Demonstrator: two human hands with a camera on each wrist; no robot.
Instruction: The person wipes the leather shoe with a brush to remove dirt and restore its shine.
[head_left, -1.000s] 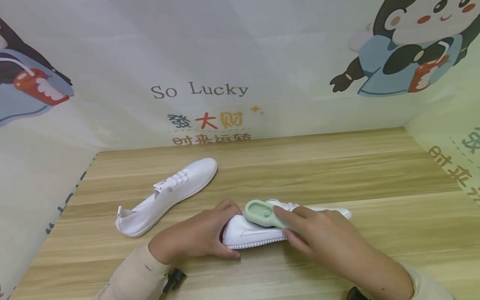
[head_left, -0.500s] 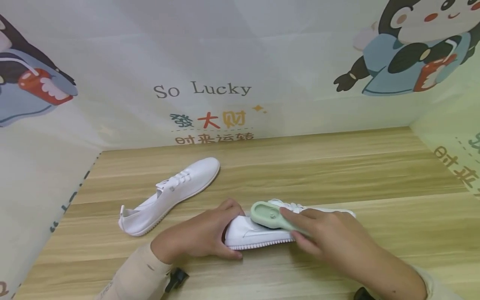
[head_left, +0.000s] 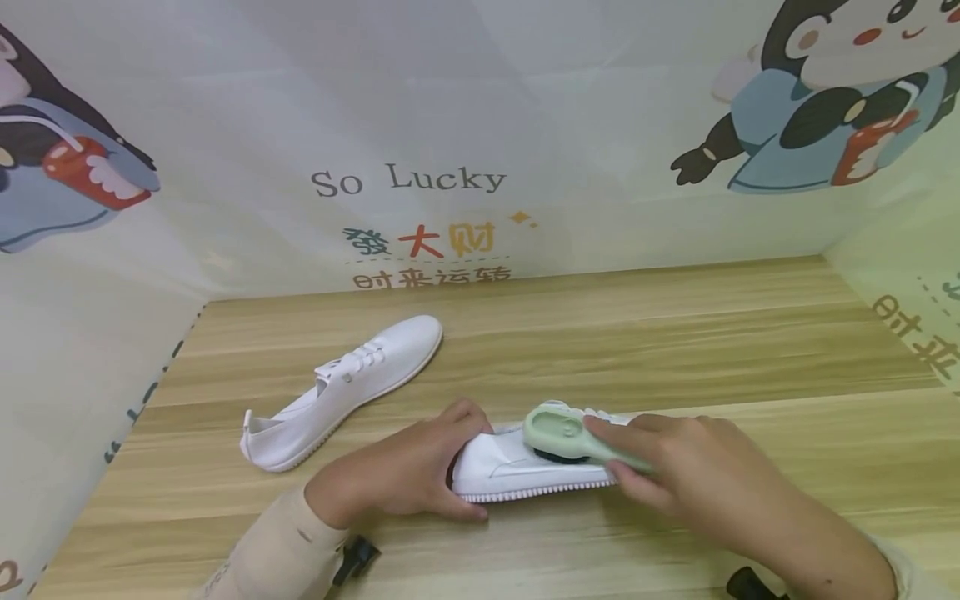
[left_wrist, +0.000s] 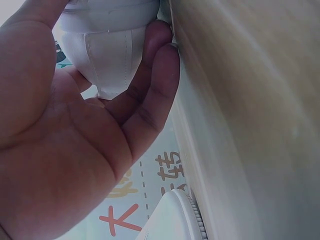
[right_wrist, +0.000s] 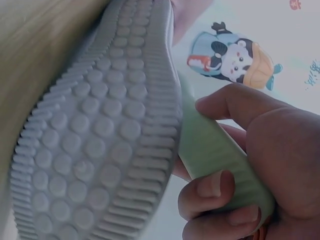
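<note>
A white lace-up shoe point(head_left: 495, 475) lies tilted on its side on the wooden tabletop, its heel toward the left. Around that heel my left hand point(head_left: 408, 462) curls, thumb near the sole edge; the left wrist view shows the fingers point(left_wrist: 162, 75) wrapped at the shoe's heel point(left_wrist: 107, 55). My right hand point(head_left: 693, 467) grips the handle of a pale green brush point(head_left: 558, 427). Its dark bristles press on the shoe's upper side. In the right wrist view the studded sole point(right_wrist: 95, 130) faces the camera, and fingers curl round the green handle point(right_wrist: 215, 150).
A second white shoe point(head_left: 345, 392) stands at the back left, toe pointing away to the right. Printed fabric walls point(head_left: 600, 167) enclose the wooden tabletop point(head_left: 637, 333) at the back and sides. Black wrist mounts point(head_left: 356, 558) show near both forearms.
My right hand has slid the brush to the right along the shoe, from near the heel toward the middle. My left hand keeps its hold on the heel; the view has shifted slightly.
</note>
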